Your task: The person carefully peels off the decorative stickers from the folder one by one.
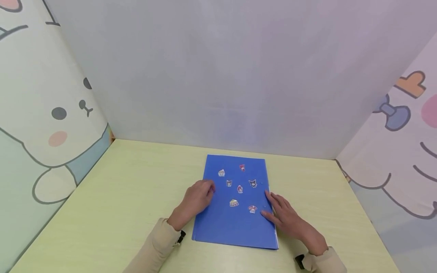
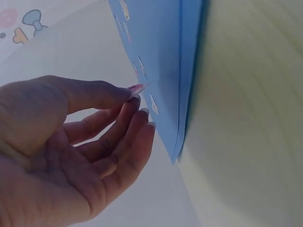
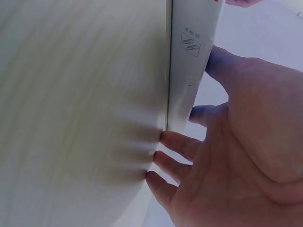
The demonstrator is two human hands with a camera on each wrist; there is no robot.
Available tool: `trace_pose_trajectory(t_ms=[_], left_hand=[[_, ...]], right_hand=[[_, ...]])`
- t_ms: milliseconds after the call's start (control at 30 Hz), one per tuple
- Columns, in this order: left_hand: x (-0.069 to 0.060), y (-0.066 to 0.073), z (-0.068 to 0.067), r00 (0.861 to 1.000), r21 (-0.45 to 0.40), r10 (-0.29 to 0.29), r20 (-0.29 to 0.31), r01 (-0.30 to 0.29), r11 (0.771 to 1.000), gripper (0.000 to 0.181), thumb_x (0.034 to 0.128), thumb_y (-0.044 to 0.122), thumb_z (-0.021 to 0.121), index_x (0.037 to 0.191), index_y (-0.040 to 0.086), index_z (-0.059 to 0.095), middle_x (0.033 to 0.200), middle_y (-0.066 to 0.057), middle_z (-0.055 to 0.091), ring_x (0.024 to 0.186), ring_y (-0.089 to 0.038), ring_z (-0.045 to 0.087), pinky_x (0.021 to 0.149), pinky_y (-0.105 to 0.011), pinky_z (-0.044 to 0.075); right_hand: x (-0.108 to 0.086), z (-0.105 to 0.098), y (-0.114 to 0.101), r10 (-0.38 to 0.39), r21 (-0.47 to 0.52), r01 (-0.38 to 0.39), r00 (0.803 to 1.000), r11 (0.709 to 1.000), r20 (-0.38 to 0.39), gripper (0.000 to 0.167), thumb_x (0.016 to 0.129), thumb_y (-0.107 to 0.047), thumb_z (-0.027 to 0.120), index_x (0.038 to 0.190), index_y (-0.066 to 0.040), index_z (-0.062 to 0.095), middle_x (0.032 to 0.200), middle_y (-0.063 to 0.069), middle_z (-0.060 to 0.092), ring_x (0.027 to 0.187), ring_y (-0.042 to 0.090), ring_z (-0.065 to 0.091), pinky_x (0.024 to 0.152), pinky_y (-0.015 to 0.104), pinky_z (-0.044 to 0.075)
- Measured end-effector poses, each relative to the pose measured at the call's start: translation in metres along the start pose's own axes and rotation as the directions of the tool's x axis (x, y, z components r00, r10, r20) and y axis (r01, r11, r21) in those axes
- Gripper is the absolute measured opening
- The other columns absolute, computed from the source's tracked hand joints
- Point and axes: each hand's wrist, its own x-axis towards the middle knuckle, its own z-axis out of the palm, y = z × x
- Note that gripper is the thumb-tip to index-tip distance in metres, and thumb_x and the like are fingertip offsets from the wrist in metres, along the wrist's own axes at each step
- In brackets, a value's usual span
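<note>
A blue file folder (image 1: pixel 235 229) lies flat on the table, with several small cartoon stickers on its cover, such as a yellowish one (image 1: pixel 233 203) and a dark-hooded one (image 1: pixel 253 183). Over the folder's left edge, my left hand (image 1: pixel 196 199) pinches a small pink sticker (image 2: pixel 137 88) between thumb and forefinger, just above the cover. My right hand (image 1: pixel 285 216) rests at the folder's right side. Its thumb lies on the cover, and its other fingers (image 3: pixel 177 142) touch the white spine side (image 3: pixel 191 61) and the tabletop beside it.
The pale wooden table (image 1: pixel 112 204) extends on both sides of the folder. A plain light wall sheet (image 1: pixel 218 76) rises behind it, and cartoon-printed panels stand at the left (image 1: pixel 44 94) and right (image 1: pixel 396 159). Black wrist straps sit at both beige sleeves (image 1: pixel 155 242).
</note>
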Motion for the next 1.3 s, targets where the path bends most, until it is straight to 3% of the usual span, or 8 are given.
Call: trace_pose_trajectory(t_ms=[467,833,1067,1300], left_hand=[[-0.010,-0.012,-0.012,0.998,-0.034,-0.066,0.005,0.066,0.997,0.017,0.0925,0.000,0.073,0.083,0.008,0.061,0.073,0.003,0.054,0.066,-0.012,0.051,0.054,-0.024,0.042],[-0.017,-0.030,-0.021,0.995,-0.019,-0.086,-0.045,0.086,0.996,0.018,0.0921,-0.003,0.071,0.083,0.009,0.062,0.074,0.002,0.055,0.065,-0.015,0.054,0.053,-0.029,0.043],[-0.020,-0.040,-0.024,0.993,-0.004,-0.119,-0.022,0.119,0.993,0.016,0.0928,-0.004,0.069,0.084,0.007,0.062,0.074,0.000,0.055,0.066,-0.016,0.054,0.054,-0.032,0.045],[-0.019,-0.044,-0.029,0.978,-0.007,-0.207,0.031,0.208,0.978,0.015,0.0936,-0.004,0.066,0.084,0.007,0.062,0.075,0.000,0.055,0.066,-0.016,0.053,0.055,-0.032,0.044]], right_hand=[[-0.001,-0.002,-0.002,0.015,0.032,-0.016,1.000,0.999,0.026,0.069,0.107,-0.033,0.055,0.159,0.004,0.028,0.158,0.032,0.031,0.144,0.054,0.028,0.112,0.070,0.030],[-0.001,-0.001,-0.001,-0.001,0.014,0.001,1.000,1.000,0.012,0.068,0.107,-0.032,0.055,0.158,0.005,0.029,0.157,0.031,0.032,0.142,0.051,0.032,0.111,0.069,0.031],[-0.001,-0.001,-0.001,0.007,0.018,-0.008,1.000,1.000,0.016,0.068,0.108,-0.032,0.054,0.159,0.004,0.029,0.157,0.030,0.032,0.143,0.051,0.031,0.111,0.069,0.031],[-0.001,-0.001,-0.001,-0.009,0.021,0.009,1.000,1.000,0.005,0.067,0.107,-0.031,0.055,0.158,0.006,0.030,0.156,0.031,0.033,0.142,0.052,0.033,0.111,0.069,0.031]])
